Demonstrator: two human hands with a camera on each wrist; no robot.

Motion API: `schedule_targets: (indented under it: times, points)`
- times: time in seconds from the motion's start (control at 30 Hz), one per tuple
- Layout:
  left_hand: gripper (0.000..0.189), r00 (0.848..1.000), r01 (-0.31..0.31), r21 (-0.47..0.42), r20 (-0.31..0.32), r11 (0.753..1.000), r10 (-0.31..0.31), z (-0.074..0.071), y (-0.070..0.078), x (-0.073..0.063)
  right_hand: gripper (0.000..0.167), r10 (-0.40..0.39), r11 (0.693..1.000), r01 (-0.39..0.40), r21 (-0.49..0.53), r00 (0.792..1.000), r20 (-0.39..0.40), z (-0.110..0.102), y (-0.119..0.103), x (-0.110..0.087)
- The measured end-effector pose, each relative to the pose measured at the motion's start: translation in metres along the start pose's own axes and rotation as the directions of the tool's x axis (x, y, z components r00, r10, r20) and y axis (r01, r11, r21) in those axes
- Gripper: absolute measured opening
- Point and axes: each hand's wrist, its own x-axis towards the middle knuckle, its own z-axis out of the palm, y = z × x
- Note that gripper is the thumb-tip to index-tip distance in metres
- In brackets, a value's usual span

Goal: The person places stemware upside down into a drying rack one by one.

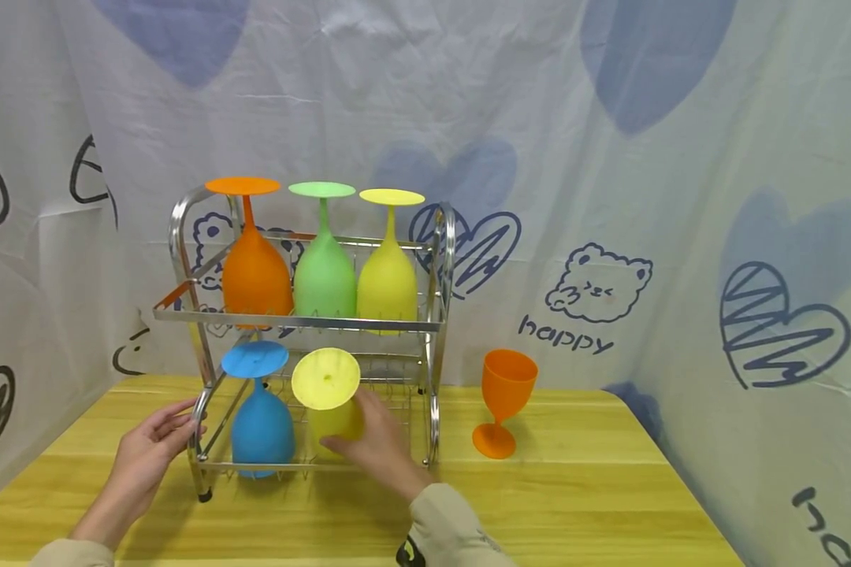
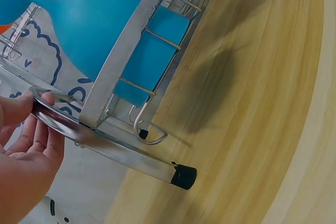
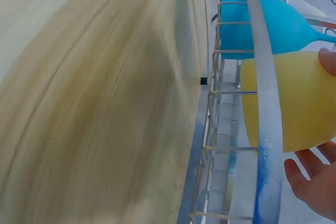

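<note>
A two-tier metal dish rack (image 1: 305, 321) stands on the table. My left hand (image 1: 157, 441) grips its left side tube, thumb on one side and fingers behind, as the left wrist view shows on the rack's curved frame (image 2: 105, 148). With my right hand (image 1: 379, 441) I hold a yellow goblet (image 1: 326, 378) upside down at the lower tier, its foot tipped toward me. In the right wrist view, thumb and fingers lie on both sides of the yellow bowl (image 3: 294, 103), behind the front bar. Beside it a blue goblet (image 1: 262, 429) rests inverted in the lower tier.
On the upper tier, inverted orange (image 1: 257, 272), green (image 1: 324, 276) and yellow goblets (image 1: 388, 279) stand in a row. Another orange goblet (image 1: 508, 382) stands upright on the wooden table (image 1: 574, 488), right of the rack. A printed cloth (image 1: 369, 94) hangs behind.
</note>
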Motion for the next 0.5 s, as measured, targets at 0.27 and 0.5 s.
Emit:
schedule_targets:
  times: [0.27, 0.5]
  points:
    - [0.025, 1.000, -0.016, 0.003, -0.008, 1.000, 0.016, -0.001, -0.003, 0.000, 0.077, 0.102, 0.991, -0.107, 0.084, 0.993, 0.067, 0.016, -0.004, 0.008]
    - [0.026, 0.999, -0.035, -0.019, -0.008, 0.999, 0.035, -0.001, -0.004, 0.001, 0.076, 0.172, 0.983, -0.177, 0.049, 0.980, 0.100, 0.023, -0.007, 0.011]
